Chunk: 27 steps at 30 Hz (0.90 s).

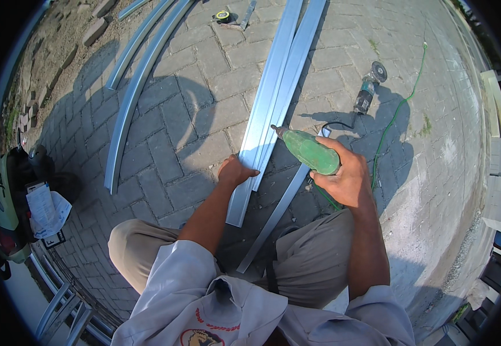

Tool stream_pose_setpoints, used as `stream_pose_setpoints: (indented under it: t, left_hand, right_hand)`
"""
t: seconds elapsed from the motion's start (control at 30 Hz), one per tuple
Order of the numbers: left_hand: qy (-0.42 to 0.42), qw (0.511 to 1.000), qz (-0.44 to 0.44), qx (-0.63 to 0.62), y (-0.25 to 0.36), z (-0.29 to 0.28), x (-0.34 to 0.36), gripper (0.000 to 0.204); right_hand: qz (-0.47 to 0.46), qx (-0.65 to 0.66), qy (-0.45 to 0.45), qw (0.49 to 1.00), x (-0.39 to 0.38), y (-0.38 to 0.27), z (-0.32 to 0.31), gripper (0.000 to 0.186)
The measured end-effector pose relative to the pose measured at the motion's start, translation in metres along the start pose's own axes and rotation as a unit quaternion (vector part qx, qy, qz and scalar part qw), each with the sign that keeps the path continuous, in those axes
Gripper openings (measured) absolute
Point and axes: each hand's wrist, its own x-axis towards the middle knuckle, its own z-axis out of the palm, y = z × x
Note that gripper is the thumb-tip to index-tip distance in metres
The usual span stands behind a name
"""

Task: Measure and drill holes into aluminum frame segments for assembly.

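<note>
Two long silver metal profiles (256,135) lie overlapped on the paving, running away from between my knees. My left hand (239,171) grips the left profile near its close end, thumb across the top face. In my right hand (342,176) is a green power drill (311,151), fingers wrapped round its handle. Its dark chuck points left and away, over the right-hand profile; whether the tip touches metal I cannot tell. A narrower metal strip (276,216) lies to the right of the pair, partly hidden beneath the drill and right hand.
An angle grinder (367,92) lies ahead on the right, near a green cord (393,115). More metal profiles (124,124) rest at the left. A tape measure (222,17) and a square (248,16) lie far ahead. A motor scooter (1,196) stands left, a ladder (60,308) behind.
</note>
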Motion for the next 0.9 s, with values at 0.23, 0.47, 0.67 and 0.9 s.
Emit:
stream_pose_setpoints:
  t: [0.23, 0.47, 0.67, 0.9]
  left_hand:
    - [0.012, 1.0, 0.006, -0.001, 0.003, 0.001, 0.001, 0.103]
    - [0.011, 1.0, 0.0, 0.002, -0.001, -0.001, 0.0, 0.104]
    - [0.036, 0.999, 0.03, -0.011, -0.011, 0.005, -0.026, 0.106]
    - [0.015, 0.997, 0.026, 0.065, -0.013, 0.031, -0.071, 0.144]
  right_hand:
    - [0.01, -0.027, 0.003, 1.0, -0.002, 0.0, -0.001, 0.062]
    - [0.014, -0.042, 0.001, 0.999, 0.001, 0.002, -0.001, 0.062]
    - [0.013, -0.027, 0.011, 0.999, 0.008, 0.002, 0.004, 0.06]
    - [0.003, -0.023, 0.014, 1.0, 0.012, -0.016, 0.012, 0.057]
